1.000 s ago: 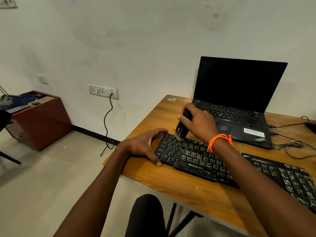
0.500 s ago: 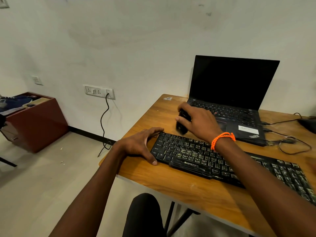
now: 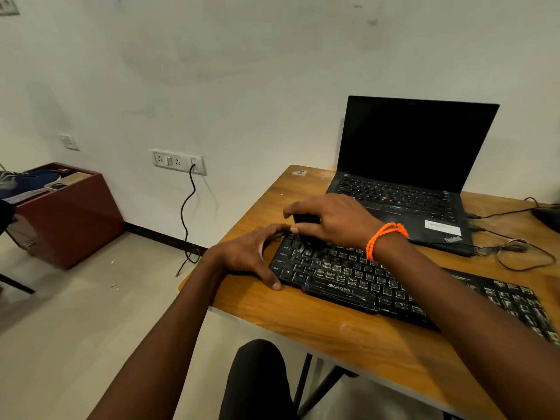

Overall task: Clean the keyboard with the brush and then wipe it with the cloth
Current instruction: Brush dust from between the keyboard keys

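Note:
A black dusty keyboard (image 3: pixel 378 280) lies slanted across the wooden table (image 3: pixel 348 334). My right hand (image 3: pixel 336 221), with an orange band at the wrist, is closed around a small black brush (image 3: pixel 306 219). The brush's blurred bristles touch the keyboard's far-left keys. My left hand (image 3: pixel 251 253) rests on the table with thumb and fingers braced around the keyboard's left end. No cloth is in view.
An open black laptop (image 3: pixel 406 177) stands behind the keyboard, with cables (image 3: pixel 515 253) trailing to its right. The table's left edge drops to the floor. A brown cabinet (image 3: pixel 69 219) stands against the wall at the left, under wall sockets (image 3: pixel 178 161) with a hanging cord.
My right hand has swung the brush from the table behind the keyboard down onto the far-left keys. The left hand has stayed at the keyboard's end. The view has shifted slightly.

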